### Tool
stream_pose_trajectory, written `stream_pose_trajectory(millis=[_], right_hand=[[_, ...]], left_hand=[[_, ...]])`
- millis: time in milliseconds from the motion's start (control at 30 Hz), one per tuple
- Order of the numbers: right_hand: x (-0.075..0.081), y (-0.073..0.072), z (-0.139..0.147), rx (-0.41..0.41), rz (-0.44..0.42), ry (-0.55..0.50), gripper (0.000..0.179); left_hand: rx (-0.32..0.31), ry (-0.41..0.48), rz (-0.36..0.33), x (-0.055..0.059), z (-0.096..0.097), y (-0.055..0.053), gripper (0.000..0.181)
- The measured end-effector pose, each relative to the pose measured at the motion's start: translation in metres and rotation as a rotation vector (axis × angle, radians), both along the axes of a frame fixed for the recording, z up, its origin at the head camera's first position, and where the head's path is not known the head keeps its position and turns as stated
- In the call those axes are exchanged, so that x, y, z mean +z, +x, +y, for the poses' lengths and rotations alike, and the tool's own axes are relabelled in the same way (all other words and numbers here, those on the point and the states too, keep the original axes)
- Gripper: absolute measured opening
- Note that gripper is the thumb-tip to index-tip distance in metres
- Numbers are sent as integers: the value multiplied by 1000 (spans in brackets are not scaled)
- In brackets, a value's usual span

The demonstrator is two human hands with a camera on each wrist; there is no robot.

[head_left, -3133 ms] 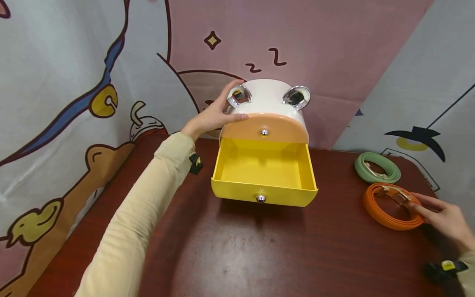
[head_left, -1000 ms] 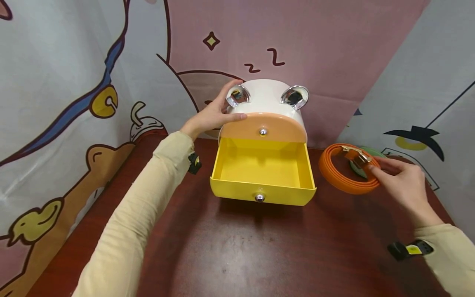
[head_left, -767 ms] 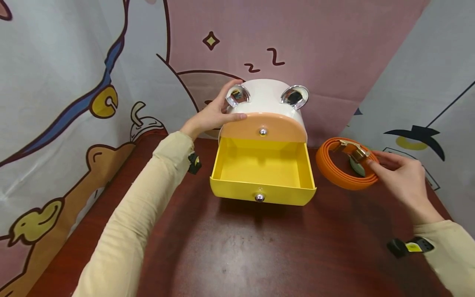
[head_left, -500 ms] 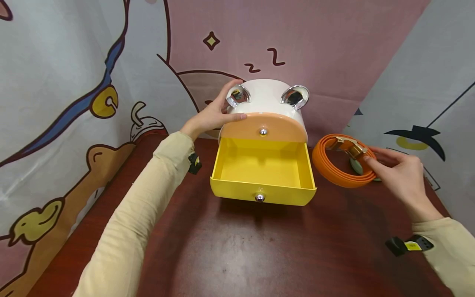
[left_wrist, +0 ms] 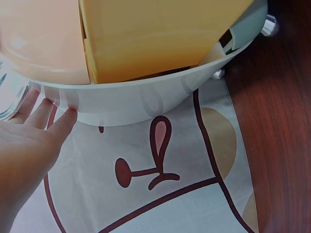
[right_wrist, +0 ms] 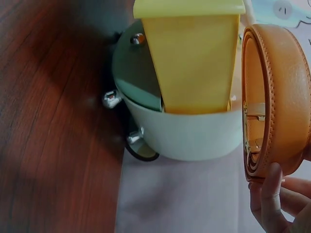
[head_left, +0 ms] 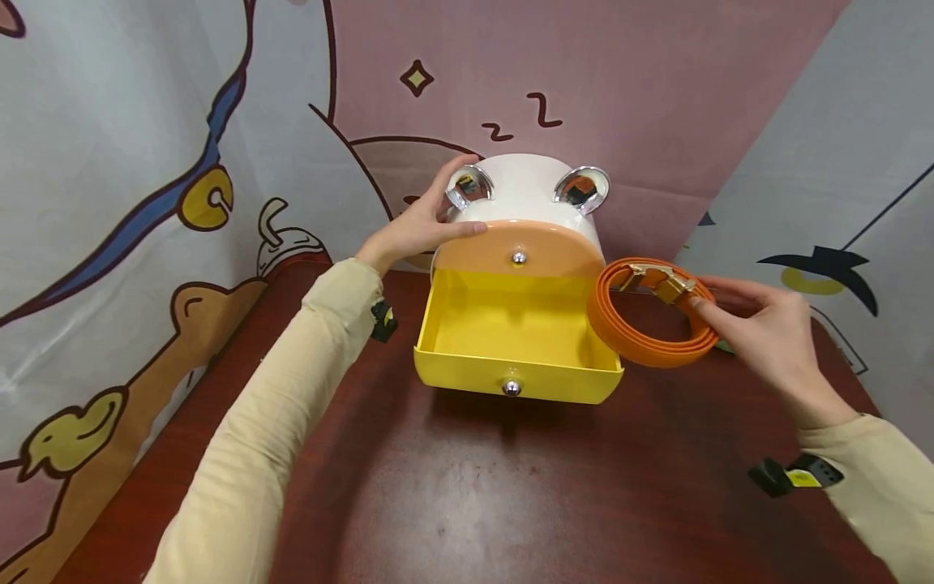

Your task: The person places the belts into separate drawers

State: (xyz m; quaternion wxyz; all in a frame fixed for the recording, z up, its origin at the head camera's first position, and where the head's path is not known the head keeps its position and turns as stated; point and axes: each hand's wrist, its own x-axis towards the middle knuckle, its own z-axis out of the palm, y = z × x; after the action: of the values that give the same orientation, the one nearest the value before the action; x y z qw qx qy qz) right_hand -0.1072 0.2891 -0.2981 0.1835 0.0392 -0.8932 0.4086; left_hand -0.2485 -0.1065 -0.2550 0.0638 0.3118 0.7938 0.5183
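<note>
A small white drawer cabinet [head_left: 529, 174] with round silver ears stands at the back of the table. Its yellow drawer [head_left: 467, 375] is pulled out and holds nothing; the peach drawer [head_left: 481, 251] above is closed. My left hand [head_left: 417, 231] rests on the cabinet's upper left, thumb on the peach front. In the left wrist view its fingertips [left_wrist: 70, 116] touch the white side wall. My right hand [head_left: 777, 337] pinches a coiled orange belt [head_left: 609, 320] near its gold buckle. Held in the air, the coil overlaps the drawer's right edge in the head view.
A sliver of the green belt [head_left: 725, 346] shows behind the orange coil; the rest is hidden. The right wrist view shows a green drawer [right_wrist: 136, 80] below the yellow one. A printed cloth [head_left: 642, 97] hangs right behind the cabinet. The table [head_left: 452, 495] is dark red wood.
My right hand has lifted the orange belt off the table on the right and carried it left to the yellow drawer's right side. The left hand has stayed on the cabinet.
</note>
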Motion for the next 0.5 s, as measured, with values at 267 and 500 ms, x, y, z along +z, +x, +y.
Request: stream_pose_trajectory(millis=[267,500], right_hand=[[1,-2,-16,50,17,38,36],[-1,-6,-30,92,14,26,36]], left_hand=[[-13,14,22,-4,0,-3,88],[-4,9,21,-3,0,-2,87]])
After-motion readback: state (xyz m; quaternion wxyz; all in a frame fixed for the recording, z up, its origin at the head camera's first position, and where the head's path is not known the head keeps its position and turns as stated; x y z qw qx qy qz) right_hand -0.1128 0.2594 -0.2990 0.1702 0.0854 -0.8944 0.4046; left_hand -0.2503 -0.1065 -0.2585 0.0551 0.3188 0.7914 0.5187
